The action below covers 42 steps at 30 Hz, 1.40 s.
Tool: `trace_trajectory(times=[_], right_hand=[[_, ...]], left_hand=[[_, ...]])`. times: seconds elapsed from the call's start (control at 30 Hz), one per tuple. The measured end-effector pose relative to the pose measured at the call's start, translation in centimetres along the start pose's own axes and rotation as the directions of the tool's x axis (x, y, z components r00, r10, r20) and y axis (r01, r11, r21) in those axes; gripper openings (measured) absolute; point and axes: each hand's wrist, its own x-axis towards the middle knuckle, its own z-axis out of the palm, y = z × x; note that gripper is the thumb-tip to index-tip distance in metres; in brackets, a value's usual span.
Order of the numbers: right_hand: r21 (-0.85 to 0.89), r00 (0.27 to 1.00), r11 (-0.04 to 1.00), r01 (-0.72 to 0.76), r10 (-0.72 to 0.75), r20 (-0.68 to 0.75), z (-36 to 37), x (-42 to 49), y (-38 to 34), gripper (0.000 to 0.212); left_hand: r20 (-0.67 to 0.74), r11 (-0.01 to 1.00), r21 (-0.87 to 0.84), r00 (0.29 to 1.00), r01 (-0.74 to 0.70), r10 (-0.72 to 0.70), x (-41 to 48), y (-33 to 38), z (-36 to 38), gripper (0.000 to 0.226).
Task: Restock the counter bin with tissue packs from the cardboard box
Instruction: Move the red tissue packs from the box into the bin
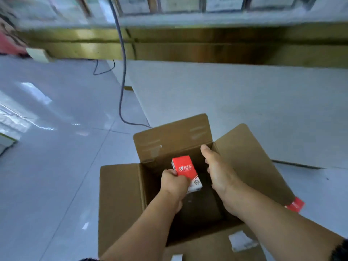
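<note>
An open cardboard box (120, 200) stands on the floor below me, its four flaps spread out. My left hand (174, 182) grips a red and white tissue pack (185, 169) over the box's dark inside. My right hand (220, 170) hovers over the box's right side, fingers extended and holding nothing, close to the right flap. The bottom of the box is dark and I cannot tell what lies there. No counter bin is in view.
A glossy tiled floor (56, 147) stretches left of the box. A dark cable (122, 76) hangs down and runs along the floor behind the box. A pale counter side (244, 102) rises to the right. A red item (295, 204) peeks out by the right flap.
</note>
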Motion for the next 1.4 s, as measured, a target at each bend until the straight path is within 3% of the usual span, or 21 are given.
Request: trace_trajectory(times=[0.13,0.23,0.33,0.63,1.03,1.27,1.4], right_hand=[[-0.012,0.989,0.991,0.135,-0.134,0.060,-0.8,-5.5,-6.3,0.020],[-0.063,0.963,0.962,0.266,-0.263,0.053,-1.4,-10.0,-11.7,0.042],[-0.084,0.928,0.924,0.373,-0.370,0.041,-2.4,-14.7,-17.5,0.050],[-0.042,0.724,0.724,0.689,-0.690,-0.003,-5.2,-28.1,-32.0,0.088],[-0.272,0.580,0.603,0.750,-0.797,-0.168,-4.4,-37.3,-45.2,0.102],[-0.434,0.496,0.539,0.721,-0.840,-0.219,-6.1,-37.7,-52.1,0.086],[-0.543,0.516,0.525,0.656,-0.837,-0.185,-7.5,-35.9,-55.4,0.067]], left_hand=[[0.092,0.988,-0.107,0.988,-0.114,0.124,-6.9,7.0,-1.5,0.039],[0.150,0.959,-0.131,0.951,-0.251,0.270,-12.9,12.6,-2.9,0.041],[0.164,0.910,-0.157,0.899,-0.384,0.407,-19.3,17.5,-4.2,0.046],[0.071,0.680,-0.351,0.706,-0.643,0.705,-36.5,27.5,-6.2,0.048],[-0.039,0.409,-0.366,0.453,-0.836,0.891,-49.5,39.1,-6.1,0.038],[0.162,0.389,-0.355,0.354,-0.850,0.921,-51.9,46.0,-7.1,0.064],[0.141,0.364,-0.397,0.336,-0.842,0.931,-52.2,49.7,-7.4,0.061]])
